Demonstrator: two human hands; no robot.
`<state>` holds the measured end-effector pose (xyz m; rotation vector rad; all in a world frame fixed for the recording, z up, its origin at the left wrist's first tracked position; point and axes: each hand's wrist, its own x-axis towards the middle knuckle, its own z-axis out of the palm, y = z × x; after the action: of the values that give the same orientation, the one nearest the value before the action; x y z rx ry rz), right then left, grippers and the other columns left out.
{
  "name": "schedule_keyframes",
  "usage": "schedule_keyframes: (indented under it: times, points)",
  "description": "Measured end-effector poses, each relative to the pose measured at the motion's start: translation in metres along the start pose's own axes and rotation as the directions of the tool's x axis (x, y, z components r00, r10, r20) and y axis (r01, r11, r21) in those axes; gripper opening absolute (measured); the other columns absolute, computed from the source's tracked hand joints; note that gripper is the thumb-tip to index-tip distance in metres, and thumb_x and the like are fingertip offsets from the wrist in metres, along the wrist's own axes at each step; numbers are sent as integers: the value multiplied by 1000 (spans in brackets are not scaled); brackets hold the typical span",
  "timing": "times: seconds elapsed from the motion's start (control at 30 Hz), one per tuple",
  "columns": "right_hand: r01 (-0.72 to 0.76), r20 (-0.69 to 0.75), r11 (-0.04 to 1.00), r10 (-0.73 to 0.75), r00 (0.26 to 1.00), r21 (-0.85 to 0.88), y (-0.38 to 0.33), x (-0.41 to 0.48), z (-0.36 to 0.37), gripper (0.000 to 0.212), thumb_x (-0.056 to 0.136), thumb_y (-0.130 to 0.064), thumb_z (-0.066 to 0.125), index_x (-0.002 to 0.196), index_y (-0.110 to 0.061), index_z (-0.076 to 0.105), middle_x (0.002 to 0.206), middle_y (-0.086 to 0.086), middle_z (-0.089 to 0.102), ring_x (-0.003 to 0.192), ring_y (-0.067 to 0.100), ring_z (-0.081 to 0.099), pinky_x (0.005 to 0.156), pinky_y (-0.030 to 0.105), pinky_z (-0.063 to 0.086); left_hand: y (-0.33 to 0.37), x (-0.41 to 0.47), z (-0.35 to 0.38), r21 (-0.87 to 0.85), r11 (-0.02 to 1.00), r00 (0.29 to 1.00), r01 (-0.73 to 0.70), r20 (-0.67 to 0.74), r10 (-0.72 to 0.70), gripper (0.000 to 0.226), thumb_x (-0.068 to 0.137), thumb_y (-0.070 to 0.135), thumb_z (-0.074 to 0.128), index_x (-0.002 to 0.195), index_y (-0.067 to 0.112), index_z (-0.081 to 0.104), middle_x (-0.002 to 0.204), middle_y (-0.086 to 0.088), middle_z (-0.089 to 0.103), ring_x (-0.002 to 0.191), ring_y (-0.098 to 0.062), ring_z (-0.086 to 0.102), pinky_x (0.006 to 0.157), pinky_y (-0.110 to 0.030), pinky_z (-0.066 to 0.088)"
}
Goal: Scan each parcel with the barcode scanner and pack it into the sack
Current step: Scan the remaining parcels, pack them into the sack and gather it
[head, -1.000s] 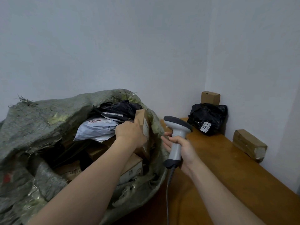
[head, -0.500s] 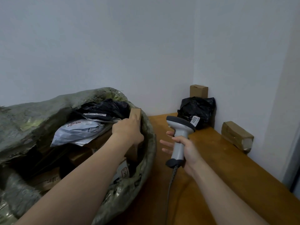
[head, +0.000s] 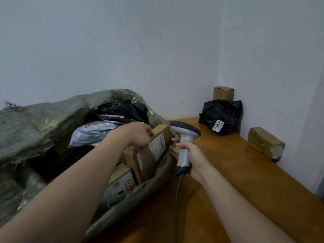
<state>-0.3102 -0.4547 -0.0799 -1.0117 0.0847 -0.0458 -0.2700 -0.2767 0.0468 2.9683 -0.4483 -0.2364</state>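
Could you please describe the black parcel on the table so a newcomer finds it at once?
Follow the wooden table to its far corner. The black bag parcel sits there, before an upright carton. Only it bears a white 2023 sticker.

Parcel sorting room, sack [head: 52, 123], scanner [head: 184, 137], parcels [head: 220, 116]

Sack [head: 43, 123] crammed; bare tabletop [head: 228, 172] rightward

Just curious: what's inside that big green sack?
Inside the sack: cardboard boxes, a white mailer bag and a black bag; the left hand grips the top box. Anything deeper is covered.
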Motion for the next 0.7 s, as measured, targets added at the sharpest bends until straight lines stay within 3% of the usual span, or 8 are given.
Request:
schedule_keyframes:
  times: [0.1,0.17,0.23,0.43,0.7]
  points:
    - [48,-47,998,-46,998,35,1,1,2,15,94,-3,60,98,-9,73,118,19,72,114,27,71,95,34,57,-6,-6,2,-8,1000,1000,0,8,0,68,87,5,62,148,31,51,126,1,56,100,-18,59,69,-31,54]
    - [69,-59,997,-66,996,42,1,0,1,15,94,-1,60,99,-7,72,113,15,73,114,27,71,96,33,57,-8,-9,4,72,997,1000,10,-14,-9,68,87,6,60,149,32,50,131,0,56,108,-23,57,79,-36,56]
    - [100,-71,995,-99,993,15,0,-1,0,15,93,0,60,101,-6,72,117,16,72,115,27,70,99,34,56,-10,-9,7,149,989,999,27,-32,-22,68,87,8,59,149,33,50,135,-3,58,114,-25,58,92,-42,55]
    - [174,-100,985,-174,980,-5,-2,-5,-2,15,94,1,57,105,-3,67,127,22,68,113,26,71,99,34,55,-21,-9,15,286,952,991,107,-109,-78,52,93,18,54,143,29,56,135,-6,61,119,-32,60,100,-48,52]
    - [120,-22,993,-120,993,8,-1,-10,8,16,96,2,55,106,-1,67,121,19,71,111,29,72,104,42,54,-24,-10,33,319,932,972,173,-207,-110,46,94,25,63,139,24,57,128,-6,64,114,-28,63,80,-38,46]
